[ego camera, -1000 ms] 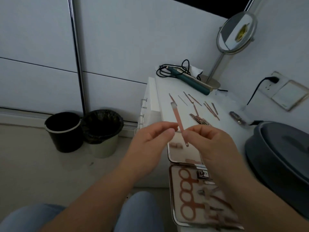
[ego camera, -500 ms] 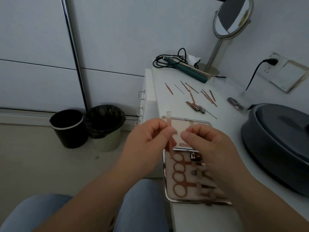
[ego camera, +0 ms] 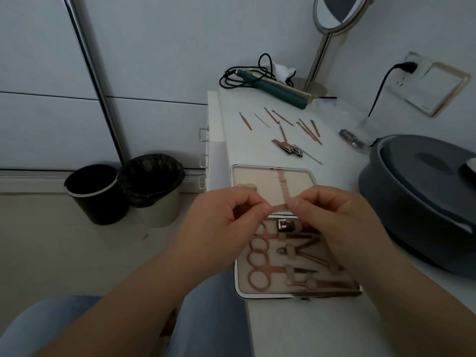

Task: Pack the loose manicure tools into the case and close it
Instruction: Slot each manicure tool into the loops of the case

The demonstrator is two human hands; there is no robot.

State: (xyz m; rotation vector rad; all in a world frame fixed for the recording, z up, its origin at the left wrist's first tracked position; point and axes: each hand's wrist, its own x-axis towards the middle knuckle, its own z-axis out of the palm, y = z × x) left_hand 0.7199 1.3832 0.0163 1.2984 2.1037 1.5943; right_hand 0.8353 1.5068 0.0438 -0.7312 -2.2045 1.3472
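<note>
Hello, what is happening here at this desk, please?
A person is packing a manicure set. Both hands, left hand and right hand, pinch a thin pink tool over the open manicure case, near its hinge. Scissors and a nail clipper already sit in the lower half. Several loose tools and another nail clipper still lie on the white desk beyond the case.

Two bare forearms, no sleeves, no rings or watch showing on left hand (ego camera: 224, 222) or right hand (ego camera: 342, 225), short plain fingernails, light blue jeans (ego camera: 206, 318) on both legs
</note>
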